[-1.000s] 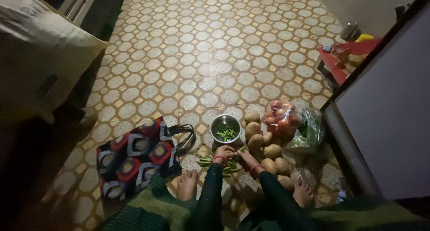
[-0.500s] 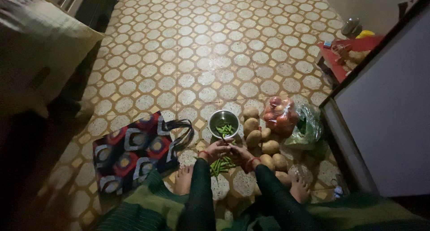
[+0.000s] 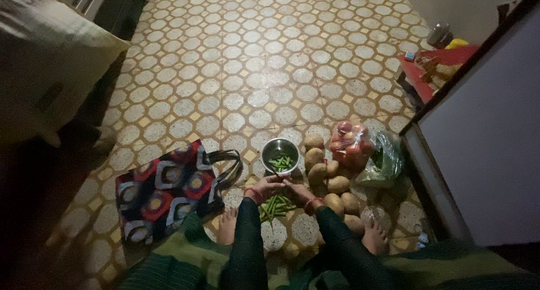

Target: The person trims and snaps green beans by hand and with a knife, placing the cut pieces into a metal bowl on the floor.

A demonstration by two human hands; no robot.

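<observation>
The left hand point(image 3: 268, 185) and right hand point(image 3: 296, 189) meet, pinching one green bean point(image 3: 283, 180) over the bean pile point(image 3: 274, 206), near the steel bowl point(image 3: 280, 154).

Bowl point(image 3: 280, 153) at lower centre of frame, bean pieces point(image 3: 282, 163) in it. Potatoes point(image 3: 328, 177) just right of bowl; bagged tomatoes point(image 3: 350, 145) right of potatoes. Cloth bag point(image 3: 169, 190) at lower left. Whole beans point(image 3: 274, 205) on floor point(image 3: 253, 71) below bowl, under hands.
</observation>
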